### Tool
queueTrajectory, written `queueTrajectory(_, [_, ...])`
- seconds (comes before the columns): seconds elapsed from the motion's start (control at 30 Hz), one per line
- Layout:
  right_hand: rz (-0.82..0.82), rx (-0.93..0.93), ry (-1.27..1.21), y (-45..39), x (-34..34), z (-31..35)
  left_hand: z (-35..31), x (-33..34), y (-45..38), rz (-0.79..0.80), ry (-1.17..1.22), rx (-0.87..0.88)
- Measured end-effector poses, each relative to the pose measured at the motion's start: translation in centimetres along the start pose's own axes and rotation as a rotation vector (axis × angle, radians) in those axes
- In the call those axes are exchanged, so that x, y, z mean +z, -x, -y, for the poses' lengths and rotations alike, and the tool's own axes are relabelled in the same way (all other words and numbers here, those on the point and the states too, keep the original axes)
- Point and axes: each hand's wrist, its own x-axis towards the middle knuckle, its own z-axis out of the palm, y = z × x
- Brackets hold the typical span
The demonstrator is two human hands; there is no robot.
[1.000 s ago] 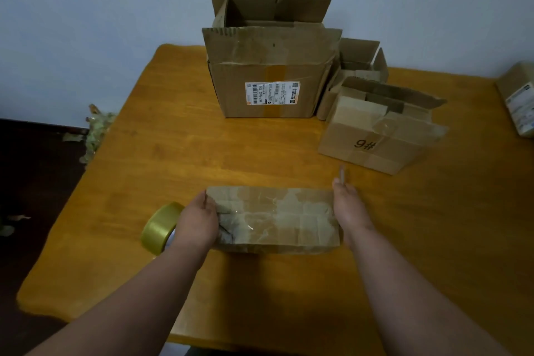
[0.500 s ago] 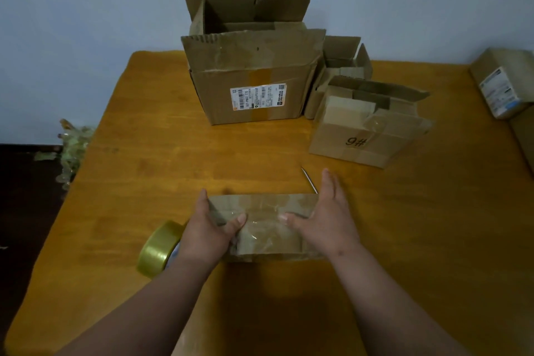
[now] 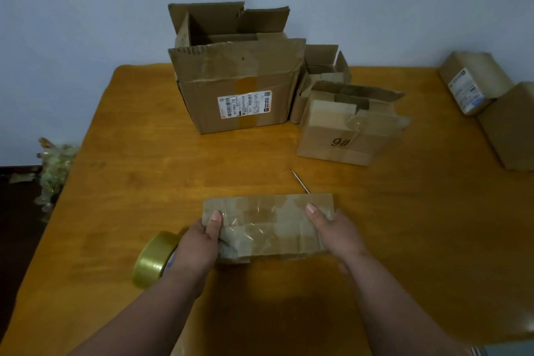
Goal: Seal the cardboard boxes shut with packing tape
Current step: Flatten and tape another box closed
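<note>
The setting is a plain domestic room used as an improvised packing station. A varnished wooden tabletop (image 3: 144,182) stands against a bare, pale blue painted wall (image 3: 86,23). The tabletop carries reused cardboard boxes: 1 large open box (image 3: 239,89) with a printed shipping label (image 3: 244,104), 1 smaller box marked "9#" (image 3: 346,136), and more at the right edge. A roll of packing tape (image 3: 153,260) lies on the tabletop. Crumpled plastic scraps (image 3: 55,170) lie on the dark floor (image 3: 17,225).
</note>
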Motion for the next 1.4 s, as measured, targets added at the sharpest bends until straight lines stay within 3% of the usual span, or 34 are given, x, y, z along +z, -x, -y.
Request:
queueTrajectory(0.1, [0.113, 0.053, -0.482, 0.3, -2.2, -0.5, -2.0, 0.4, 0.4, 0.088, 0.063, 0.097])
queueTrajectory(0.17, [0.222, -0.011, -0.815, 0.6, -5.0, -0.5, -4.2, 1.0, 1.2, 0.189, 0.165, 0.099])
queueTrajectory(0.23, [0.221, -0.043, -0.946, 0.7, -8.1, -0.2, -6.4, 2.0, 2.3, 0.301, 0.261, 0.078])
queueTrajectory(0.3, [0.150, -0.067, -0.948, 0.4, -10.8, -0.4, -8.0, 3.9, 3.5, 0.362, 0.295, 0.035])
queueTrajectory(0.4, [0.008, -0.094, -0.874, -0.2, -14.9, -2.0, -8.1, 8.2, 5.4, 0.259, 0.304, 0.059])
queueTrajectory(0.5, [-0.022, -0.093, -0.881, -0.5, -19.0, -4.4, -7.1, 13.3, 6.9, 0.259, 0.307, 0.082])
queueTrajectory(0.7, [-0.033, 0.171, -0.596, -0.2, -23.9, -9.5, -5.7, 21.2, 8.7, 0.317, 0.087, 0.098])
queueTrajectory(0.77, [-0.003, 0.232, -0.644, -0.3, -25.2, -10.8, -5.9, 23.0, 9.2, 0.300, 0.032, 0.110])
queueTrajectory(0.9, [0.045, 0.296, -0.989, -0.6, -28.1, -11.7, -8.6, 26.6, 9.8, 0.283, -0.191, 0.268])
queueTrajectory(1.1, [-0.263, 0.145, -1.101, -0.1, -31.4, -12.9, -13.2, 33.3, 10.2, 0.449, -0.301, 0.475])
queueTrajectory(1.2, [-0.380, 0.004, -1.198, -0.2, -33.0, -13.2, -14.6, 36.6, 10.0, 0.575, -0.301, 0.478])
queueTrajectory(1.4, [-0.520, -0.099, -1.015, -3.6, -35.2, -13.2, -16.9, 43.1, 8.1, 0.580, -0.415, 0.492])
